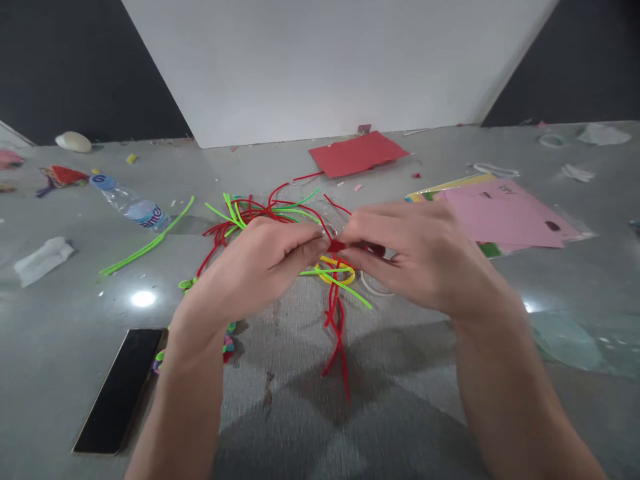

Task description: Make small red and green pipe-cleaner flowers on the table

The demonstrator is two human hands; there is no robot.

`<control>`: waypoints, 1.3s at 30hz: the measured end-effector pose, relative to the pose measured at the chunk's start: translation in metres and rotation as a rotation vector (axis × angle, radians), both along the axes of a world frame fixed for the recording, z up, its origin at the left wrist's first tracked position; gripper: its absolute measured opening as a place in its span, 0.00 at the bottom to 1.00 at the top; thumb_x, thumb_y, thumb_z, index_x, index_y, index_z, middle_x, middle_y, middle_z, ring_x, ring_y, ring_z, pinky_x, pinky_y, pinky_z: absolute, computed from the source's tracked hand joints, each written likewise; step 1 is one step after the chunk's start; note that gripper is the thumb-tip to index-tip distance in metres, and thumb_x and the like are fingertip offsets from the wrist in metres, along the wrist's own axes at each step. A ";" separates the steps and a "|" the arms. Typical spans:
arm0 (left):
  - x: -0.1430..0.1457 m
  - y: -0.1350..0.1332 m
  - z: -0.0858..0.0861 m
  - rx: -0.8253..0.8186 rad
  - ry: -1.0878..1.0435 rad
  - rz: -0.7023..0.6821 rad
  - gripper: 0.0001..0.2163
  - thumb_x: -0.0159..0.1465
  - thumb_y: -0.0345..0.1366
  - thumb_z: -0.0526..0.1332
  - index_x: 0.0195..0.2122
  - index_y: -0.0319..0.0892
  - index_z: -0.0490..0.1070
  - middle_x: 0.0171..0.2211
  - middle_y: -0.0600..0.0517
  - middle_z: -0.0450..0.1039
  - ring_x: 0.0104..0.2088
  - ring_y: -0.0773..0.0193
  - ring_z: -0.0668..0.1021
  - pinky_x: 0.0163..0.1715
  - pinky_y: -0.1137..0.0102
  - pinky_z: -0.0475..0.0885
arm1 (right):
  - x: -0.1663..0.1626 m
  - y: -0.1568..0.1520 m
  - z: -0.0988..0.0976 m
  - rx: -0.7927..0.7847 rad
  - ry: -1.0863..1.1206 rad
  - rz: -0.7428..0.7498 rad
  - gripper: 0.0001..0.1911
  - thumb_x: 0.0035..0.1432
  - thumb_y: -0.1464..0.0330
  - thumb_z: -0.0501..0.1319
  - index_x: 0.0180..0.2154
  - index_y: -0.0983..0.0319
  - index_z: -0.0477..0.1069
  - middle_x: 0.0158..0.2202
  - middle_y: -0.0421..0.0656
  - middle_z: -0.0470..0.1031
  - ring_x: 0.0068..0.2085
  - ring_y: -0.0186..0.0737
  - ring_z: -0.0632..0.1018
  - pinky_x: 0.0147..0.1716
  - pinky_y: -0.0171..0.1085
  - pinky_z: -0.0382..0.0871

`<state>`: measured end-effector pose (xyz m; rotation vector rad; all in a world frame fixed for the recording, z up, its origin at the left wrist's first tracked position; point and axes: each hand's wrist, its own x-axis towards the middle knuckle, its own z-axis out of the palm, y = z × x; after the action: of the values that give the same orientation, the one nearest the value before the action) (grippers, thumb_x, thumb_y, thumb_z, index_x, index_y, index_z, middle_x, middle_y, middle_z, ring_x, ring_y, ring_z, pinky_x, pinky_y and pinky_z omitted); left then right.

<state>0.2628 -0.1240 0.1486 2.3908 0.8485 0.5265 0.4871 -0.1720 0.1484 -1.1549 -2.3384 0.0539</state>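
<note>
In the middle of the view, both hands meet over the table with their fingertips pinched together. My left hand (260, 267) and my right hand (415, 253) grip a small red piece (337, 246) from either side; its exact kind is hard to make out. Beneath them lie red pipe cleaners (341, 327) reaching toward me, green pipe cleaners (350, 288) and a yellow loop (353, 275). A tangled pile of red and green pipe cleaners (255, 212) spreads behind my left hand. A white ring (373, 287) lies partly under my right hand.
A phone (119, 393) lies left of my forearm, near colourful small pieces (230, 343). A water bottle (130, 203) and green pipe cleaners (145, 250) are farther left. Red sheet (357, 153) lies behind; pink paper (505, 213) on the right. A white panel (340, 73) stands at the back.
</note>
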 end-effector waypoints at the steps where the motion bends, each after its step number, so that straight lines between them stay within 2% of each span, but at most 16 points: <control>1: 0.001 -0.001 0.000 -0.051 -0.002 0.016 0.16 0.75 0.36 0.54 0.27 0.42 0.64 0.22 0.58 0.58 0.23 0.70 0.63 0.23 0.70 0.55 | 0.000 0.000 0.000 0.003 -0.001 -0.003 0.14 0.74 0.68 0.55 0.32 0.59 0.69 0.26 0.38 0.67 0.27 0.36 0.65 0.30 0.40 0.54; 4: 0.002 -0.002 0.001 -0.172 -0.028 0.031 0.16 0.75 0.37 0.54 0.29 0.42 0.65 0.24 0.57 0.59 0.25 0.70 0.63 0.23 0.70 0.55 | 0.001 0.000 0.000 0.025 0.002 0.002 0.14 0.74 0.68 0.55 0.32 0.59 0.69 0.27 0.38 0.68 0.27 0.37 0.66 0.29 0.39 0.54; 7: 0.001 -0.002 0.003 -0.181 -0.027 0.037 0.15 0.75 0.36 0.54 0.29 0.42 0.67 0.25 0.57 0.60 0.25 0.70 0.64 0.23 0.70 0.56 | 0.003 0.001 -0.002 0.044 0.029 0.000 0.12 0.72 0.69 0.56 0.32 0.59 0.69 0.27 0.38 0.68 0.27 0.36 0.67 0.30 0.39 0.55; 11: -0.001 -0.002 0.004 0.023 0.053 0.053 0.15 0.74 0.35 0.55 0.28 0.42 0.68 0.22 0.58 0.64 0.23 0.70 0.66 0.24 0.70 0.58 | 0.006 0.002 -0.004 0.027 0.042 -0.037 0.09 0.69 0.70 0.59 0.33 0.59 0.71 0.26 0.37 0.70 0.27 0.36 0.69 0.31 0.38 0.57; 16: -0.002 0.001 -0.003 0.286 0.129 0.009 0.06 0.70 0.39 0.64 0.40 0.43 0.77 0.30 0.54 0.78 0.30 0.65 0.77 0.31 0.69 0.66 | 0.003 0.002 -0.001 -0.085 -0.022 -0.120 0.08 0.68 0.71 0.59 0.34 0.57 0.73 0.26 0.38 0.73 0.28 0.39 0.72 0.31 0.39 0.58; 18: -0.002 0.004 -0.006 0.359 0.135 0.004 0.07 0.72 0.40 0.63 0.42 0.44 0.78 0.32 0.53 0.80 0.32 0.63 0.79 0.32 0.69 0.67 | 0.002 0.002 0.000 -0.129 -0.034 -0.130 0.07 0.66 0.72 0.60 0.35 0.56 0.73 0.28 0.39 0.76 0.29 0.40 0.73 0.31 0.39 0.58; 21: -0.004 0.006 -0.008 0.445 0.138 0.002 0.08 0.74 0.37 0.60 0.40 0.45 0.79 0.30 0.53 0.80 0.31 0.63 0.80 0.32 0.69 0.67 | 0.003 0.003 -0.001 -0.160 -0.026 -0.135 0.05 0.65 0.71 0.62 0.37 0.56 0.75 0.30 0.39 0.78 0.31 0.41 0.75 0.31 0.39 0.59; 28: -0.008 0.009 -0.012 0.461 0.034 0.020 0.04 0.71 0.36 0.64 0.42 0.45 0.79 0.35 0.52 0.83 0.33 0.63 0.82 0.35 0.69 0.70 | 0.007 0.005 -0.002 -0.168 -0.017 -0.112 0.09 0.70 0.68 0.60 0.35 0.57 0.74 0.28 0.38 0.77 0.29 0.38 0.74 0.31 0.38 0.58; 33: -0.003 0.007 -0.013 0.479 0.062 0.029 0.07 0.72 0.35 0.64 0.35 0.43 0.78 0.26 0.55 0.78 0.28 0.65 0.78 0.30 0.70 0.65 | 0.001 0.006 -0.001 -0.182 -0.036 -0.095 0.06 0.68 0.71 0.61 0.36 0.58 0.74 0.30 0.38 0.78 0.31 0.38 0.76 0.32 0.38 0.59; 36: -0.004 0.008 -0.010 0.474 0.101 0.014 0.09 0.72 0.35 0.62 0.33 0.43 0.77 0.24 0.55 0.75 0.26 0.66 0.76 0.29 0.71 0.64 | 0.000 0.006 0.000 -0.193 -0.052 -0.101 0.06 0.67 0.72 0.62 0.34 0.58 0.73 0.30 0.38 0.78 0.31 0.38 0.76 0.31 0.37 0.59; 39: -0.011 0.011 -0.007 0.440 0.142 0.059 0.09 0.73 0.36 0.60 0.37 0.44 0.78 0.26 0.55 0.77 0.27 0.65 0.76 0.29 0.70 0.63 | 0.005 0.007 -0.004 -0.210 -0.025 -0.185 0.03 0.68 0.68 0.62 0.43 0.57 0.75 0.34 0.39 0.81 0.34 0.40 0.79 0.33 0.37 0.63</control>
<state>0.2520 -0.1130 0.1413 2.8377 0.9455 0.6246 0.4916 -0.1647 0.1445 -1.4775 -2.2778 0.2247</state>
